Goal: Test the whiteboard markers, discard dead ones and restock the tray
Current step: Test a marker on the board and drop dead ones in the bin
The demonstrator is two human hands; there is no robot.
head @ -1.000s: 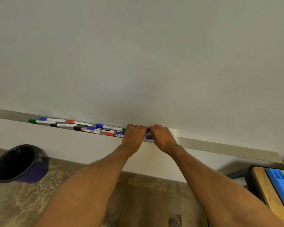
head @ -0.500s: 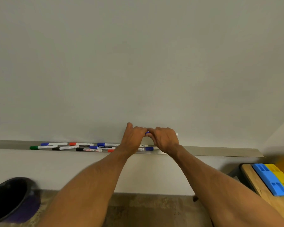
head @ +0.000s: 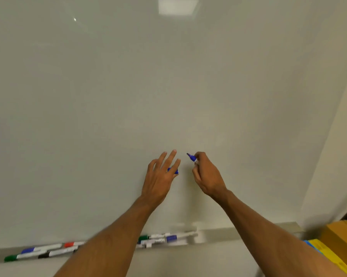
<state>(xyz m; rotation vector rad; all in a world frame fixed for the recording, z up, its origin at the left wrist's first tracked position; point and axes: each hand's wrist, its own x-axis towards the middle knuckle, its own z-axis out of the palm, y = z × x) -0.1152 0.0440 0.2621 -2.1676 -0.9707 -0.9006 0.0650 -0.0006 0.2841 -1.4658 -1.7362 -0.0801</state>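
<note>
A bare whiteboard (head: 168, 86) fills nearly all I can see, with no ink mark that I can make out, and the metal tray (head: 248, 233) runs along its foot. Well above the tray, my right hand (head: 206, 174) is curled round a blue marker (head: 191, 157), uncapped, its tip pointing up and to the left, close to the board. I cannot tell if it touches. Just beside it, also above the tray, my left hand (head: 160, 176) has its fingers spread while the thumb side pinches the blue cap (head: 173, 170). The other markers (head: 164, 237) lie in the tray, with more (head: 42, 251) toward its left end, partly hidden by my forearm. Past the tray's right end sits a cardboard box (head: 340, 234). I judge the job barely started: one marker is opened and ready for a test stroke, the rest look untested, and I see nothing discarded or restocked. Half a second ago both hands were pressed together down at the tray, gripping this marker with its cap on. Now they have risen up the board and parted, the cap has come off, and the dark bin that stood below the tray's left end is out of view.
</note>
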